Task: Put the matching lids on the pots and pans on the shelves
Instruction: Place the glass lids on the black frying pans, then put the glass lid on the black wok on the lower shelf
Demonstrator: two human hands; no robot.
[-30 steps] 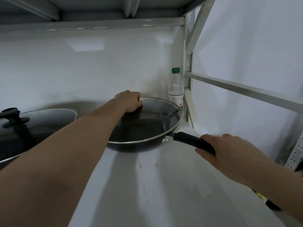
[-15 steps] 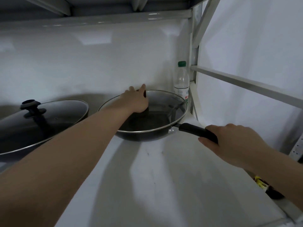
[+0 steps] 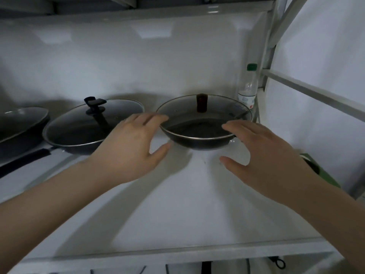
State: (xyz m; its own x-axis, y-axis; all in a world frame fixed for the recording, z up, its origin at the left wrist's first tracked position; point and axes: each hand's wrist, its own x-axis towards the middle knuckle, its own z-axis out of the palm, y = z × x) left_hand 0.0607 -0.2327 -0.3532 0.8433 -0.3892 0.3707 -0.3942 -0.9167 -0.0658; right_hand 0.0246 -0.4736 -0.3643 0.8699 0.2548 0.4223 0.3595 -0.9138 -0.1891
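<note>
- The white shelf (image 3: pixel 177 210) carries three dark pans in a row along the back wall, under another shelf board above.
- Both forearms reach forward and up from the lower corners, converging on the right-hand pan (image 3: pixel 201 142).
- The left hand (image 3: pixel 134 149) is spread, palm down, thumb dropped low; its fingertips lie at the pan's left rim, though contact cannot be told through the blur.
- The right hand (image 3: pixel 270 155) is likewise spread and holds nothing, fingers at the pan's right rim, thumb pointing left below it.
- This pan wears a glass lid (image 3: pixel 203 117) with a dark knob (image 3: pixel 201 102), seated level.
- The middle pan (image 3: pixel 79 143) is also covered, by a lid (image 3: pixel 92 123) with a black handle.
- A third pan (image 3: pixel 21 125) sits at the far left, cut off by the frame edge.
- A clear bottle (image 3: pixel 247 88) with a green cap stands upright behind the right pan, in the corner.
</note>
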